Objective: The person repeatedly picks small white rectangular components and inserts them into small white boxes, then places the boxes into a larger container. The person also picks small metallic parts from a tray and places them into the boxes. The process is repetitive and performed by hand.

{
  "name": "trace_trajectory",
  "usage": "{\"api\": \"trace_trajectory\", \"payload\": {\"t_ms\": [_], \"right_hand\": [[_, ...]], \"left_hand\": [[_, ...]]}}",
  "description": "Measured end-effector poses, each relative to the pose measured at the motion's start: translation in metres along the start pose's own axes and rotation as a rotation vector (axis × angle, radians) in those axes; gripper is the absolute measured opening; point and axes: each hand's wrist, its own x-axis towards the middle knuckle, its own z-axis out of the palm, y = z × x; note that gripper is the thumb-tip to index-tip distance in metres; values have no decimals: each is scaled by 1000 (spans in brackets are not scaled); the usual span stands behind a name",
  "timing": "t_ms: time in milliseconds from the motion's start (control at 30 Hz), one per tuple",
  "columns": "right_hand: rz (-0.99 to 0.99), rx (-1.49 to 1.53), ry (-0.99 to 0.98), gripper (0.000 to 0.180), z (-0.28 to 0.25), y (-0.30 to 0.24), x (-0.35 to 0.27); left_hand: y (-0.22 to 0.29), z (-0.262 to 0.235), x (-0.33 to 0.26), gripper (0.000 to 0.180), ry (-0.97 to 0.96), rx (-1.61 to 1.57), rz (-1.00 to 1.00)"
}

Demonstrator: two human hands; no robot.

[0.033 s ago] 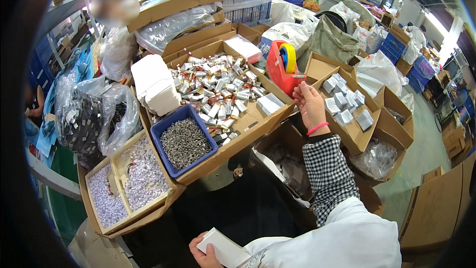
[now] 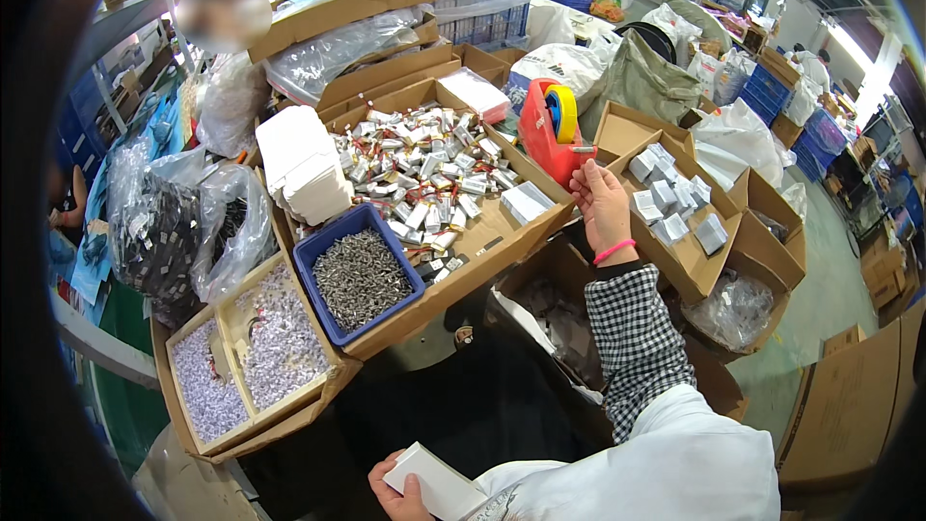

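Right hand [image 2: 606, 207] at the near end of the red tape dispenser [image 2: 552, 152], fingertips pinched together, white box [image 2: 441, 484] well apart from dispenser, toward the wearer, clamped in left hand's [image 2: 403, 500] fingers

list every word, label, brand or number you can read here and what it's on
Nothing reads clearly enough to quote.
White sack behind the red tape dispenser: dark marks, too small.
Large brown carton at right: faint print, too blurred.
White garment: dark marks near the left hand, illegible.
White box in that hand: no print visible.
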Motion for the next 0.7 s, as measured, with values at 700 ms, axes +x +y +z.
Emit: {"api": "trace_trajectory", "payload": {"t_ms": [700], "right_hand": [[1131, -35, -584, 20, 53, 76, -289]], "left_hand": [[-6, -8, 0, 29, -36, -155, -53]]}}
